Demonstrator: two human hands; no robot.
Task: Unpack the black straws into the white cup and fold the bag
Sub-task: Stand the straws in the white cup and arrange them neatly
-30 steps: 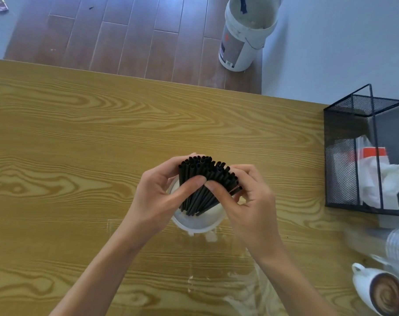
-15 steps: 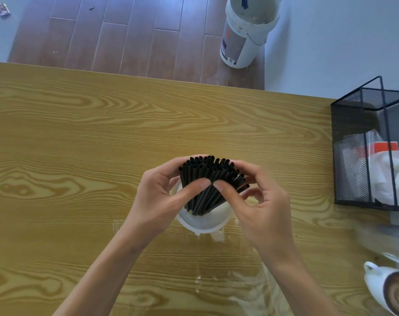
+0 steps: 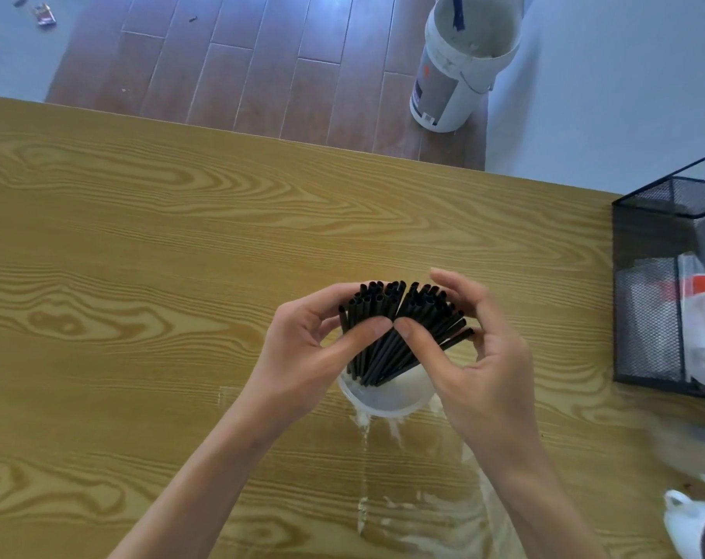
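While your two hands work at the bundle, the black straws (image 3: 399,328) stand fanned out in the white cup (image 3: 387,393), lower ends inside it, tops splayed toward the far edge. Cup sits on the wooden table (image 3: 141,276), roughly mid-width, nearer the near edge than the far one.

L hand (image 3: 306,349): fingers curled round the left side of the bundle, thumb pressed across the front of the straws. You're gripping them.

R hand (image 3: 476,365): thumb on the front of the bundle, tip touching your L thumb tip; fingers arched over the right side and back of the fan. Also gripping the straws.

Clear plastic bag (image 3: 423,510) lies flat on the table btw your forearms, from just under the cup toward the near edge. Hard to see its outline; unfolded as far as you can tell.

Other items:
- black mesh bin (image 3: 661,316) at right edge, w/ white and orange plastic inside
- white mug (image 3: 689,526) at near right corner, partly cut off
- blurred clear item just beyond the mug, can't ID
- white bucket (image 3: 459,66) on the floor past the far edge
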